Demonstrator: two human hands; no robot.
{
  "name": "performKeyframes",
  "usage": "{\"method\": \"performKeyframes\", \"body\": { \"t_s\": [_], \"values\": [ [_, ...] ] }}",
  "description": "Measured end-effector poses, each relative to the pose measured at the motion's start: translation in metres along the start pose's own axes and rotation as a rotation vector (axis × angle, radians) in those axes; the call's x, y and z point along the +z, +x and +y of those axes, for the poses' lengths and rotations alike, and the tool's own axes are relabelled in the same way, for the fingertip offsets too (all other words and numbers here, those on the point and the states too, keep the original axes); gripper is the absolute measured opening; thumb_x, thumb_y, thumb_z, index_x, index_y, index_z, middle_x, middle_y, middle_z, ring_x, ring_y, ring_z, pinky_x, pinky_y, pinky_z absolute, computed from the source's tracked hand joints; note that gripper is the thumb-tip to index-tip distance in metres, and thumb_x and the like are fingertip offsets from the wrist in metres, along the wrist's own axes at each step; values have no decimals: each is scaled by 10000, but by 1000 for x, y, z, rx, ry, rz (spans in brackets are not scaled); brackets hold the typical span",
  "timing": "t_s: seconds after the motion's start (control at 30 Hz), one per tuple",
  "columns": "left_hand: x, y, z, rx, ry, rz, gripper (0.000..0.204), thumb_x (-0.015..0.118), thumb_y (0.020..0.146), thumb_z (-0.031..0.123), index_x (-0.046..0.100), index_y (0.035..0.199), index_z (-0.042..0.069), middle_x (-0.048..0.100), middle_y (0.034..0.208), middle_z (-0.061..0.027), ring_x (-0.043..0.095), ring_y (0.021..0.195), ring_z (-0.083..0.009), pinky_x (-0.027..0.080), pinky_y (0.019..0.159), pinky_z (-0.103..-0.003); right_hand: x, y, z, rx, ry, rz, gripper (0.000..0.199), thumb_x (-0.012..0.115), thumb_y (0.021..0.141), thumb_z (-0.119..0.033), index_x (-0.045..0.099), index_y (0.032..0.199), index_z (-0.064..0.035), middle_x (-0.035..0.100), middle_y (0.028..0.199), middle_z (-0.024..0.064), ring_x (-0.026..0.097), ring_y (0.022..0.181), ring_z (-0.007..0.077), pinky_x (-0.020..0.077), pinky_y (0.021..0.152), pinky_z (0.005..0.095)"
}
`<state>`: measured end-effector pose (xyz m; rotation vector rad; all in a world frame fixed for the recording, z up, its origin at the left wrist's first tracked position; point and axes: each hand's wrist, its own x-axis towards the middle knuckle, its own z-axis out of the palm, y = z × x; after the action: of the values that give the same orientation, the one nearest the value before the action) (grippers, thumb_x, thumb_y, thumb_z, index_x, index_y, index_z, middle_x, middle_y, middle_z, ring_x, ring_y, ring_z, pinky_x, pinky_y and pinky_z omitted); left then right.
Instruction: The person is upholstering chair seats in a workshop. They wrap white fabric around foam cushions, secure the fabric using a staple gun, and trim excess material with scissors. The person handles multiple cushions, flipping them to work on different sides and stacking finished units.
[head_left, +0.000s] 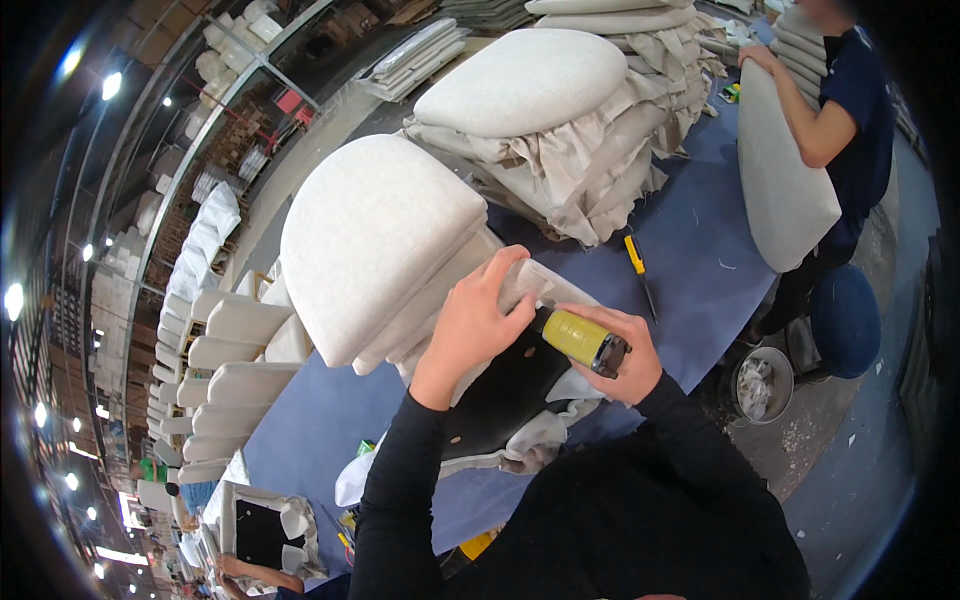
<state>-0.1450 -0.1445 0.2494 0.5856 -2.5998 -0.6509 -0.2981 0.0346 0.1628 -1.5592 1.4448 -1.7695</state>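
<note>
A seat panel with a black underside (500,395) lies before me on the blue table, its beige fabric cover (540,440) folded loosely over the edges. My left hand (478,318) grips the cover at the panel's far edge, with the fingers over the rim and the thumb on the near side. In my right hand (632,352) is a yellow-green staple gun (575,336), its nose down at the fabric edge close to my left thumb. The nose's contact point is partly hidden. Beyond my left hand stands a stack of pale, rounded cushioned seats (385,240).
A yellow-handled screwdriver-like tool (636,256) lies right of the seat. Fabric-draped cushions (530,85) are piled at the back. At right, a co-worker (850,130) holds a pale cushion (785,180). A metal bucket (762,385) and blue stool (845,320) stand beside the table (700,290).
</note>
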Motion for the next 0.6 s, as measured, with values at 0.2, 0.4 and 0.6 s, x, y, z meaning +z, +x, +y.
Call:
{"method": "performKeyframes", "body": {
  "t_s": [0.2, 0.4, 0.6],
  "values": [
    [5, 1, -4, -14, 40, 42, 503, 766, 913, 225, 608, 1380, 127, 747, 1189, -226, 711, 1078, -478, 560, 931, -489, 1, 1, 2, 22, -21, -4, 616, 782, 790, 16, 697, 1399, -16, 774, 1182, 189, 772, 1077, 333, 564, 980, 367],
    [3, 2, -3, -161, 33, -16, 571, 810, 899, 259, 600, 1420, 157, 741, 1218, -229, 724, 1089, -459, 567, 914, -484, 4, 6, 2, 7, -28, 9, 624, 785, 785, 16, 701, 1402, -19, 775, 1168, 193, 774, 1071, 329, 565, 974, 365],
    [-17, -1, -69, -514, -736, -267, 628, 591, 1096, 514, 614, 1510, 44, 716, 1398, -130, 683, 1220, -266, 505, 1059, -382, 2, 8, 1, -17, -16, -2, 626, 787, 772, 4, 710, 1392, -28, 775, 1192, 201, 776, 1060, 342, 569, 971, 366]
  ]
}}
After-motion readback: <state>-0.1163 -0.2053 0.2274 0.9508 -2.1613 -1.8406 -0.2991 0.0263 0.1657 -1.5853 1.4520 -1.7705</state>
